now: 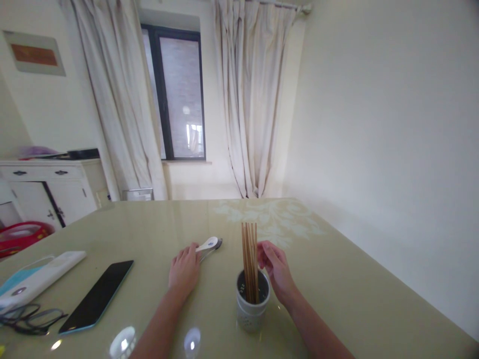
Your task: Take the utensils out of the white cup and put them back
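Note:
My left hand (pixel 186 268) lies on the table with its fingers closed over the handle of a white spoon (pixel 208 244). Under and beside that spoon is a metal spoon (pixel 219 244), its handle partly hidden by the fingers. A bundle of wooden chopsticks (pixel 249 259) stands upright in a white perforated utensil holder (pixel 251 320). Just right of the chopsticks is my right hand (pixel 275 264), loosely curled, with thumb and fingers a little apart. It appears to hold nothing; whether its fingertips touch the nearest chopstick I cannot tell.
On the table's (pixel 337 279) left side lie a black phone (pixel 98 295), a long white case (pixel 45 279), a blue item (pixel 20 280) and eyeglasses (pixel 33 319). A wall (pixel 392 124) borders the right side. Behind are curtains (pixel 254 99) and a white cabinet (pixel 71 194).

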`<state>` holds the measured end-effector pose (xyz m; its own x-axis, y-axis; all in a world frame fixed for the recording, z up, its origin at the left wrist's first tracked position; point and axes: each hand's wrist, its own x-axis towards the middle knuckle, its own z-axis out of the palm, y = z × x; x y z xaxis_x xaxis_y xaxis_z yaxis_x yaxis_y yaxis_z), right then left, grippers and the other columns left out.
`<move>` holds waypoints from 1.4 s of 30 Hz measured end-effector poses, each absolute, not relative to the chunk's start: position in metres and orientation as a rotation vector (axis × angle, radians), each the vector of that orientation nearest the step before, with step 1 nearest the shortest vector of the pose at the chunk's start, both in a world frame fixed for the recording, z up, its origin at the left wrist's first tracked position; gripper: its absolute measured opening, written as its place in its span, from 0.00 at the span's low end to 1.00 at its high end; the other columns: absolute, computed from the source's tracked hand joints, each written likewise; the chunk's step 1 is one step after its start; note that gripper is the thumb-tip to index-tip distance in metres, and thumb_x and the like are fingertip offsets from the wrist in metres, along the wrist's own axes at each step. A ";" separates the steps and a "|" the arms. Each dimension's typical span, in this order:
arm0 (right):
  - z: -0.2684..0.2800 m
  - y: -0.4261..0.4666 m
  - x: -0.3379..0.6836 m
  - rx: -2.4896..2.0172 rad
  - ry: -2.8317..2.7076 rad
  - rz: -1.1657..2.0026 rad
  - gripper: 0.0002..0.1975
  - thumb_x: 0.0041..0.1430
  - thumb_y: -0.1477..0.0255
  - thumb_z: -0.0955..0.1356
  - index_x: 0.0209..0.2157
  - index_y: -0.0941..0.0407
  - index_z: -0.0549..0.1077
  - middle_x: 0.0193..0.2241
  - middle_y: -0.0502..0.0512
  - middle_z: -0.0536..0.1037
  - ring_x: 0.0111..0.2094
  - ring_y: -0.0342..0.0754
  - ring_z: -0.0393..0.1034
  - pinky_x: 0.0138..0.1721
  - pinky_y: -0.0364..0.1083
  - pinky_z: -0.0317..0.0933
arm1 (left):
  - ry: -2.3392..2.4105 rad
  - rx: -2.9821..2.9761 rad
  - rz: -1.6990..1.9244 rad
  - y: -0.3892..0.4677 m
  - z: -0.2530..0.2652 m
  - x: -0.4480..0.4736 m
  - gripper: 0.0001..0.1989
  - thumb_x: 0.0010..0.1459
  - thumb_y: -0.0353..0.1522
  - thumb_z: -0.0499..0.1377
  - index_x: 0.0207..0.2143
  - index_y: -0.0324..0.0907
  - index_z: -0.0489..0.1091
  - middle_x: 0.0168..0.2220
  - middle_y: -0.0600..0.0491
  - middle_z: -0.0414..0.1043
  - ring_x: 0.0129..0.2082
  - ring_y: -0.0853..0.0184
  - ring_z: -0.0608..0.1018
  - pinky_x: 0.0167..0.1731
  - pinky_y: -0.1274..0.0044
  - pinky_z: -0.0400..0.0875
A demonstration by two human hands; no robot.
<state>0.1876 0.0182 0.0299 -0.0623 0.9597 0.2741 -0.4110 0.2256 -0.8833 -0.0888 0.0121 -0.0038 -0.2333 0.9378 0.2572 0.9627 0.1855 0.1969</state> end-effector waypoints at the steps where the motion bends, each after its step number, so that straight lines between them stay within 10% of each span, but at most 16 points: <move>1: 0.030 0.018 0.187 -0.659 -1.098 1.267 0.23 0.56 0.48 0.77 0.34 0.56 0.83 0.23 0.50 0.74 0.24 0.44 0.62 0.25 0.44 0.55 | -2.358 -1.900 -0.486 0.012 -0.004 -0.089 0.20 0.75 0.35 0.43 0.58 0.42 0.70 0.55 0.42 0.79 0.56 0.55 0.78 0.53 0.65 0.69; 25: 0.042 0.018 0.193 -0.702 -1.224 1.144 0.24 0.62 0.46 0.72 0.35 0.55 0.83 0.24 0.51 0.74 0.24 0.44 0.62 0.26 0.45 0.55 | -2.421 -1.825 -0.775 0.004 0.011 -0.098 0.13 0.72 0.34 0.49 0.43 0.46 0.73 0.47 0.48 0.81 0.41 0.58 0.83 0.38 0.72 0.71; 42: 0.056 -0.024 0.187 -0.644 -1.516 0.600 0.07 0.71 0.65 0.69 0.41 0.53 0.76 0.29 0.50 0.78 0.28 0.46 0.71 0.32 0.43 0.68 | -0.840 -1.919 -1.829 -0.056 0.048 0.002 0.12 0.63 0.19 0.62 0.45 0.42 0.75 0.41 0.50 0.81 0.42 0.67 0.83 0.46 0.76 0.79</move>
<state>0.1867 -0.0242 0.0559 -0.0217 0.7119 0.7019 0.0391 0.7022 -0.7109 0.0023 -0.0559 0.0479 -0.0135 0.1713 0.9851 0.6354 -0.7592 0.1407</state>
